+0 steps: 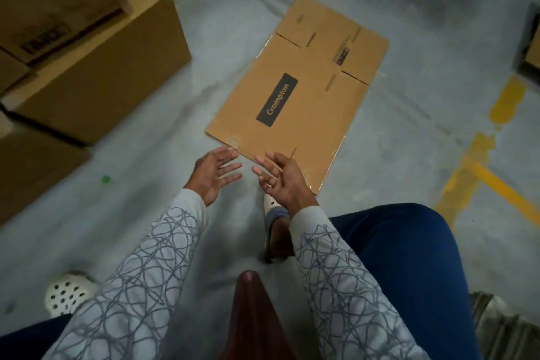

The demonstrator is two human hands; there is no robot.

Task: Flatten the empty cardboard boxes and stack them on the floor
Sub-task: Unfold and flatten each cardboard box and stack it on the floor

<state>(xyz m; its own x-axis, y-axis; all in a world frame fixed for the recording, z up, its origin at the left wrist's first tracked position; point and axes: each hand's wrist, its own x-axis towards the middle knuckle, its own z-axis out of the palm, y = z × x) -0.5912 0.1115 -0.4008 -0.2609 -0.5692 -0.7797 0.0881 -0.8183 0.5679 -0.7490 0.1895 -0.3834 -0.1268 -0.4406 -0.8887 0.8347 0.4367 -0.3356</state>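
Observation:
A flattened brown cardboard box point(301, 88) with a black label lies flat on the grey floor ahead of me. My left hand point(214, 173) hovers just short of its near left corner, fingers spread, palm facing right, holding nothing. My right hand point(279, 177) hangs over the box's near edge, fingers relaxed and spread, also holding nothing. The two palms face each other a short gap apart. Neither hand plainly touches the cardboard.
Several upright brown cardboard boxes point(96, 67) are stacked at the left. Another box point(533, 50) shows at the right edge. Yellow floor lines point(482, 172) run at the right. My white shoes point(65, 294) and blue-trousered knee point(409, 257) are below.

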